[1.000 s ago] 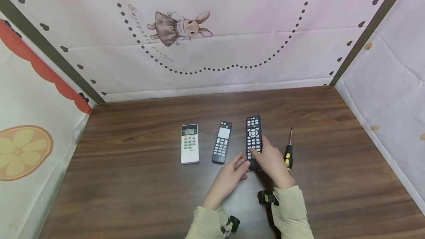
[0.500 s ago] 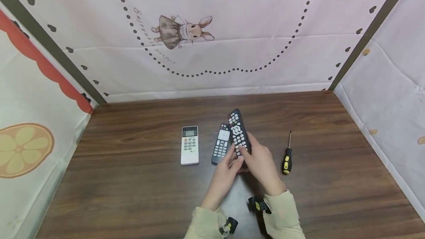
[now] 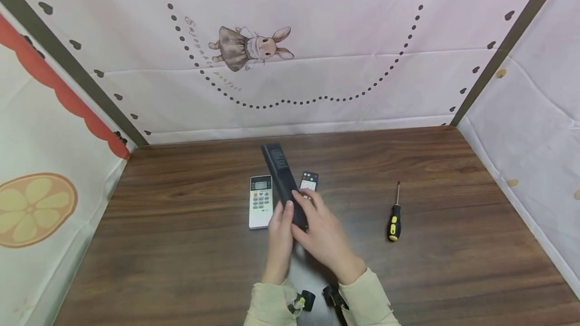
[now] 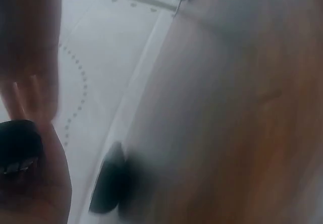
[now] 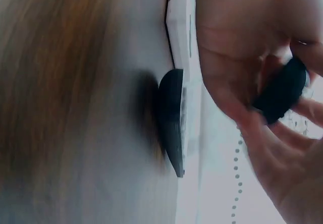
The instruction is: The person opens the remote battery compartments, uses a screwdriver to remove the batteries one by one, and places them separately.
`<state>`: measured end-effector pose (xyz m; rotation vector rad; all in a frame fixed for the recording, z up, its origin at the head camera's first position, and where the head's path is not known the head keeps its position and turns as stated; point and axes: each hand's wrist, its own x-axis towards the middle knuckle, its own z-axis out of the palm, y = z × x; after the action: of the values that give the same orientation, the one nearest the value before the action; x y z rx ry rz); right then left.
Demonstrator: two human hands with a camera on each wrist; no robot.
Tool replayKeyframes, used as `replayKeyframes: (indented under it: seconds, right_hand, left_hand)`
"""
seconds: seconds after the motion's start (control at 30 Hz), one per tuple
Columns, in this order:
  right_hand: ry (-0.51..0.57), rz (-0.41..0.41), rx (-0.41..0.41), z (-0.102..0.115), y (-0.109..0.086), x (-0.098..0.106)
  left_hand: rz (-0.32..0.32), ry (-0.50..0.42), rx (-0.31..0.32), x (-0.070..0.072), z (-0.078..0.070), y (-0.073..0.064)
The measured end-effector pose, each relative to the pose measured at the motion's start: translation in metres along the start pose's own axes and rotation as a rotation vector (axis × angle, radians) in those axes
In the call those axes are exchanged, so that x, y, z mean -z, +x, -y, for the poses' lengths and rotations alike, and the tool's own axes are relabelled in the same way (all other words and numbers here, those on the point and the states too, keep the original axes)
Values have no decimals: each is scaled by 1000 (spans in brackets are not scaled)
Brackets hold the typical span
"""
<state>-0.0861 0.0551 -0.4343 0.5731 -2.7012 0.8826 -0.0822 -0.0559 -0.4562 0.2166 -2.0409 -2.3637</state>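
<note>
Clearly, left hand (image 3: 280, 239) and right hand (image 3: 325, 235), fingers (image 3: 304, 202) gripping black remote (image 3: 283, 179), label (image 3: 278, 159) in head view only.

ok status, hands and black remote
Left hand and right hand gripping black remote, back facing up. White remote close by. Small remote partly hidden by right hand.

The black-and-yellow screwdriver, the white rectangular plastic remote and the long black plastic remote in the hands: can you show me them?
Black-and-yellow screwdriver (image 3: 394, 219): head view, on its handle.
White rectangular plastic remote (image 3: 261, 204): head view, on its buttons.
Long black plastic remote (image 3: 283, 176): head view, on its buttonless back.
</note>
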Motion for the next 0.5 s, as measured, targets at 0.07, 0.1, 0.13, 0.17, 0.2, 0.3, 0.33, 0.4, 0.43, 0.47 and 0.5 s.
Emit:
replayKeyframes:
  seconds: [0.07, 0.1, 0.13, 0.17, 0.2, 0.3, 0.33, 0.4, 0.43, 0.47, 0.5]
  right_hand:
    - [27, 38, 13, 0, 0, -1]
    - [41, 54, 14, 0, 0, -2]
    - [62, 63, 19, -1, 0, -2]
    - [80, 69, 20, -3, -1, -2]
    - [96, 69, 19, -4, -1, -2]
    - [153, 48, 11, -6, 0, 1]
    - [174, 42, 11, -6, 0, 2]
    - [200, 34, 4, -7, 0, 4]
    - [215, 34, -3, -8, 0, 6]
    - [230, 39, -12, -8, 0, 8]
    - [241, 47, -24, -9, 1, 10]
  left_hand:
    - [-28, 19, -1, 7, -1, 3]
    - [-27, 45, -6, 10, -1, 4]
    - [-18, 73, -17, 14, -2, 5]
    - [-7, 102, -23, 17, -1, 6]
    - [3, 130, -34, 20, -2, 6]
    - [38, 182, -57, 25, -4, 7]
    - [46, 188, -52, 27, -4, 6]
    - [58, 204, -47, 28, -3, 6]
    - [64, 219, -42, 29, -4, 6]
    - [74, 229, -38, 29, -4, 6]
    - [85, 236, -34, 29, -4, 6]
